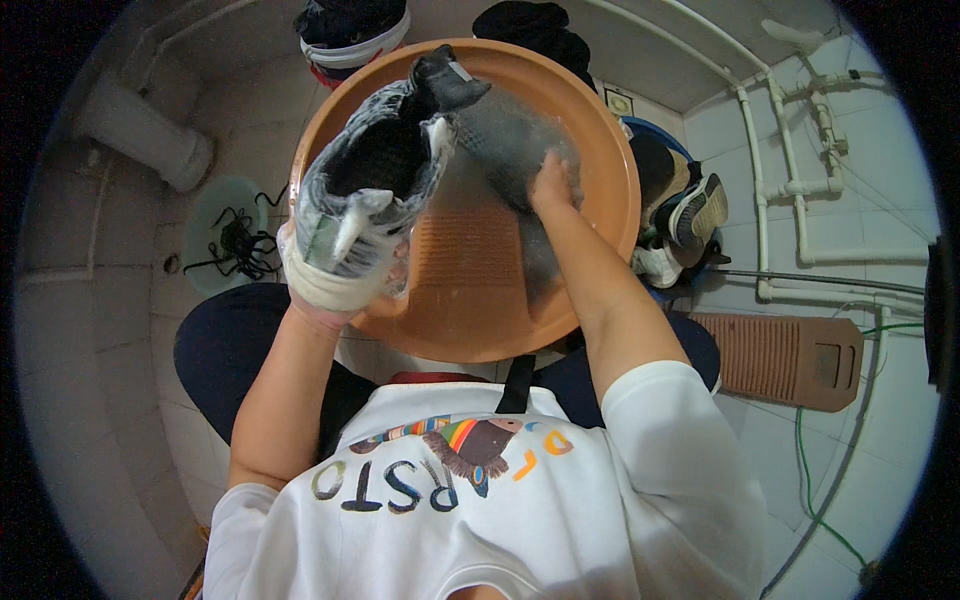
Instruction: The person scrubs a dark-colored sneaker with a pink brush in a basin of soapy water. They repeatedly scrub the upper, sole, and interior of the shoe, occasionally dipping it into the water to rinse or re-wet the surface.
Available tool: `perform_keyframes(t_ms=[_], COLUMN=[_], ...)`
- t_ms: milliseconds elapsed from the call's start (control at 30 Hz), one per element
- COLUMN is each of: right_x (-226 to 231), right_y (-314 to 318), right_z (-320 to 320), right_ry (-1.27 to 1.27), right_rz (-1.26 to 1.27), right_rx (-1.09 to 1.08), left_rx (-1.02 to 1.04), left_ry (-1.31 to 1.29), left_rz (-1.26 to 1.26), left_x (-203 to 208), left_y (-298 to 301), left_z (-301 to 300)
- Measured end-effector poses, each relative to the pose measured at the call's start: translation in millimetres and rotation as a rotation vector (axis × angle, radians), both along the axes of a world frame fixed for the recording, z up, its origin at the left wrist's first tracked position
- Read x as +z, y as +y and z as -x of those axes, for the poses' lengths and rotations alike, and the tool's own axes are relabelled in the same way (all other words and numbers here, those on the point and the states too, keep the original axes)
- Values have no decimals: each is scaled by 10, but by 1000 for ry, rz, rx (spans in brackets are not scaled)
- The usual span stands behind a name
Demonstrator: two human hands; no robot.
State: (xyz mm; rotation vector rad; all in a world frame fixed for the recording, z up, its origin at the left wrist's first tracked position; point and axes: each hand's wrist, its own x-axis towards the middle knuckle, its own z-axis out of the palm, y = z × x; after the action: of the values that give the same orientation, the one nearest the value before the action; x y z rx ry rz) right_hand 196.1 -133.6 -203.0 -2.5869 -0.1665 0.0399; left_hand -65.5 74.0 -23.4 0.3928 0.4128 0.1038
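Holding 1 dark shoe (pixel 375 180) coated in white lather, the left hand (pixel 314 308) is wrapped around its near end, fingers curled about it from below; the shoe is raised over the left part of 1 round orange-brown basin (pixel 608 185), opening upward, its dark heel tab pointing away from the person. Right hand (pixel 553 185): fingertips lowered into cloudy water (pixel 538 262) at the basin's right side, against or just beside 1 dark textured item (pixel 492 150), partly submerged; whether the fingers pinch it or lie loose, one cannot tell. Within the basin, between the forearms: 1 ribbed scrubbing slope (pixel 470 250). To the left, on tile: 1 pale green bowl (pixel 198 225) containing dark laces (pixel 242 245). To the right: 1 blue tub (pixel 650 130) with several shoes (pixel 697 212); nearer the person, 1 brown washboard (pixel 765 360), ribbed, with a slot at its outer end; 1 thin green hose (pixel 812 505); white pipes (pixel 752 150) along the wall. Beyond the basin: 1 dark cloth heap (pixel 535 28). Worn: 1 white shirt (pixel 580 510), printed front.
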Motion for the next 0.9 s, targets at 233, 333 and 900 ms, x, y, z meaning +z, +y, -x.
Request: perform_keyframes(t_ms=[233, 333, 900], right_x=[-483, -67, 1508], right_y=[25, 57, 71], right_z=[-440, -223, 155], right_ry=[411, 204, 999], right_rz=[330, 198, -1243], right_rx=[299, 190, -116], left_rx=[-39, -57, -373], left_ry=[110, 62, -427], left_rz=[-75, -18, 412], left_x=[119, 25, -303], left_y=[-113, -63, -179], left_z=[-69, -18, 180])
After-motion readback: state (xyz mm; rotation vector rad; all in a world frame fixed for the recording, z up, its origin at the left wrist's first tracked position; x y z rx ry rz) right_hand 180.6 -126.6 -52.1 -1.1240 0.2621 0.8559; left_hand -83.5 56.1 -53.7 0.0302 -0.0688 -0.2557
